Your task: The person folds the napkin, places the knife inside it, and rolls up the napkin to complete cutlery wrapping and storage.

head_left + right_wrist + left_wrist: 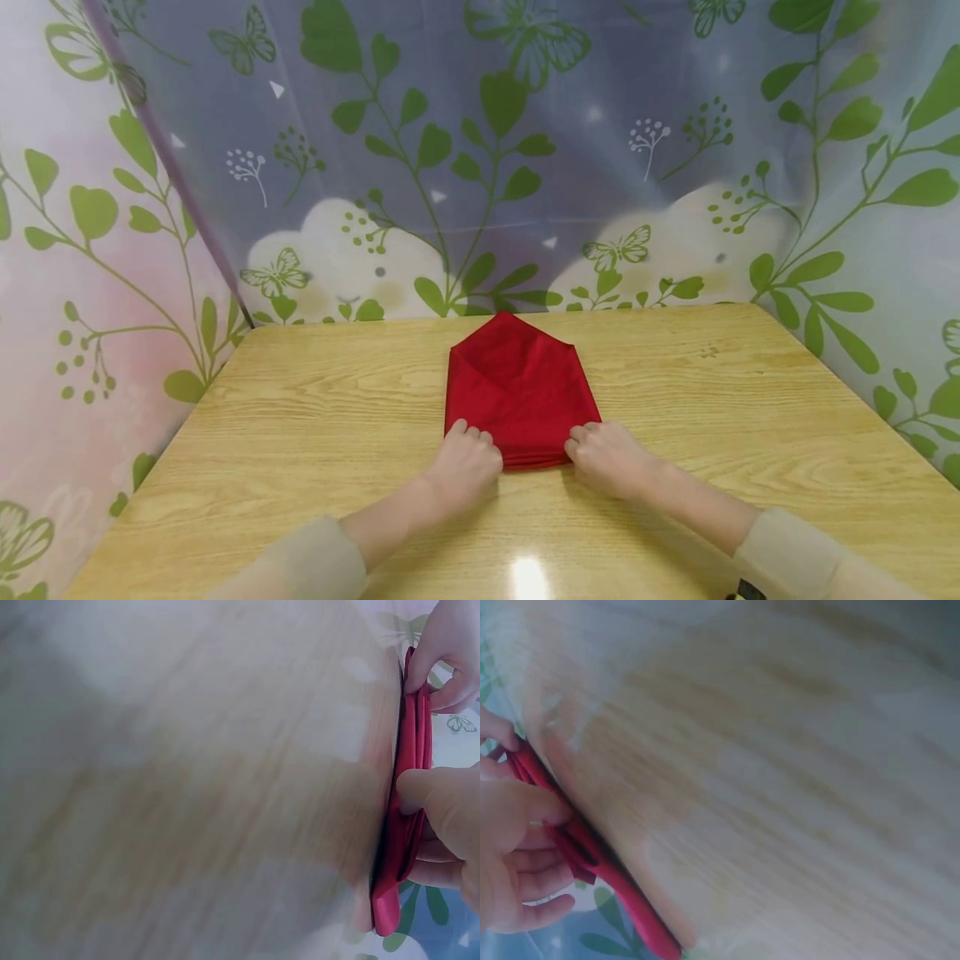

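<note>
A red cloth (517,383), folded in layers with a pointed far end, lies on the wooden table. My left hand (468,464) grips its near left corner, and my right hand (607,458) grips the near right corner. In the left wrist view, the left hand (517,851) has its thumb on one side of the red cloth (634,904) and its fingers curled at the other. From the right wrist, the right hand (450,817) pinches the stacked layers of the cloth (409,742) in the same way.
The wooden table (322,400) surrounds the cloth on all sides. Behind it hangs a curtain (420,167) printed with leaves and butterflies, which also runs along both sides. A bright reflection shows near the table's front.
</note>
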Available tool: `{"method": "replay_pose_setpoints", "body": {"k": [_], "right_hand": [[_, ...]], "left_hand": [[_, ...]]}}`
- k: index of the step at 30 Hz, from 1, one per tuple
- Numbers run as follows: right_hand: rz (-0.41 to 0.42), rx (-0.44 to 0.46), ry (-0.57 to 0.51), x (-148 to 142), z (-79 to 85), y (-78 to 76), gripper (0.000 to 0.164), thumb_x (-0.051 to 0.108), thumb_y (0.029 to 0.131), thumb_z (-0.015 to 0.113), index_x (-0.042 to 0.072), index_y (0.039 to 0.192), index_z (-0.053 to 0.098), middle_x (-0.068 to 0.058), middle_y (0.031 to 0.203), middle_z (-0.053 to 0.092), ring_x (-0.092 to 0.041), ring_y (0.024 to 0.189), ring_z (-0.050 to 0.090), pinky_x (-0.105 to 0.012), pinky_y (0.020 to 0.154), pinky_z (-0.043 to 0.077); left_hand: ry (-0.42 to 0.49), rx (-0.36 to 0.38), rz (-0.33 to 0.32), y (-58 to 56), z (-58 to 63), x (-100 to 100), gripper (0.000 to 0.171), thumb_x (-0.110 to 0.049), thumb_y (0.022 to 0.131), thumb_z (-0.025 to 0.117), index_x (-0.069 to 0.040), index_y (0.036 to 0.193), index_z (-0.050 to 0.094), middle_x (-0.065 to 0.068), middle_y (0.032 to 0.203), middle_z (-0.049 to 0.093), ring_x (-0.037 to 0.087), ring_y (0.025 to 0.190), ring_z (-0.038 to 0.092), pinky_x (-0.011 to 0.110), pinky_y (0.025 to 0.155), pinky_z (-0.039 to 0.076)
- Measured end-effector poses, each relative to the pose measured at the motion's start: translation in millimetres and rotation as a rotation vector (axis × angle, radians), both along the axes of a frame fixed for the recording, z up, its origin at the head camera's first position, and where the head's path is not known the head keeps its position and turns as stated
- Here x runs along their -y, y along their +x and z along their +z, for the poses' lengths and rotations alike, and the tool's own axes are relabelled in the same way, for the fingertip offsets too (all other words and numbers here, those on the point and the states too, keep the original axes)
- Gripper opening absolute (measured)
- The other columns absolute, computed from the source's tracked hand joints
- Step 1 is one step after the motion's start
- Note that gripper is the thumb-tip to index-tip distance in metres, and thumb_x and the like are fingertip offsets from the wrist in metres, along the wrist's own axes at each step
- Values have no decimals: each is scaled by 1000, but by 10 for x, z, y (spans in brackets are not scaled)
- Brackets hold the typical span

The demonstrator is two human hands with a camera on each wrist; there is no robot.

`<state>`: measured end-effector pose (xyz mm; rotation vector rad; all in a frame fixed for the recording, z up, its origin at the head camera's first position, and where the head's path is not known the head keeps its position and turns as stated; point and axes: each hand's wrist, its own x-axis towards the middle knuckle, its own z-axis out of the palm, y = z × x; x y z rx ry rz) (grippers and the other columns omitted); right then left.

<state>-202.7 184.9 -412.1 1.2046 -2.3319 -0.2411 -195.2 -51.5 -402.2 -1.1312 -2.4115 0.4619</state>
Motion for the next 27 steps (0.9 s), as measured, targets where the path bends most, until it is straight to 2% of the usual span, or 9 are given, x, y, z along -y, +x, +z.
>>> {"method": "replay_pose_setpoints", "body": {"k": [5, 13, 19, 23, 25, 27], "right_hand": [[-21, 35, -13, -10, 34, -9, 25, 2, 65, 65, 13, 55, 46, 4, 52, 40, -11, 44, 36, -20, 39, 23], [-50, 94, -45, -24, 29, -15, 26, -1, 68, 62, 14, 56, 44, 5, 50, 36, -8, 44, 32, -19, 40, 20], [-62, 69, -20, -23, 37, -6, 23, 1, 69, 64, 13, 57, 48, 4, 51, 40, -10, 43, 38, -20, 38, 23], [-65, 52, -15, -23, 35, -6, 22, 1, 69, 64, 13, 58, 48, 4, 51, 40, -11, 43, 38, -20, 37, 23], [-66, 48, -14, -22, 31, -7, 22, 1, 69, 63, 13, 58, 48, 4, 51, 41, -11, 44, 39, -20, 37, 23], [-68, 57, -14, -23, 26, -7, 22, 0, 69, 63, 13, 59, 48, 4, 52, 42, -11, 44, 40, -20, 38, 24]], "left_hand": [[-21, 4, 26, -15, -31, -16, 35, -10, 68, 61, -15, 47, 34, -3, 47, 28, 10, 47, 22, 24, 53, 24], [122, 15, 18, -50, -86, 0, 35, -10, 69, 59, -14, 45, 34, -1, 48, 31, 12, 46, 31, 26, 53, 26], [92, 22, 40, -52, -83, -5, 33, -8, 71, 58, -14, 46, 37, -1, 51, 35, 13, 50, 36, 26, 54, 28], [53, 26, 52, -54, -73, 10, 29, -10, 71, 62, -14, 49, 44, 0, 55, 41, 14, 55, 41, 27, 57, 30], [30, 53, 69, -53, -54, 26, 26, -12, 71, 66, -14, 52, 48, 0, 58, 43, 13, 56, 42, 27, 58, 31], [18, 110, 93, -48, -28, 41, 23, -13, 72, 69, -14, 56, 52, -1, 61, 44, 13, 59, 42, 27, 59, 31]]}}
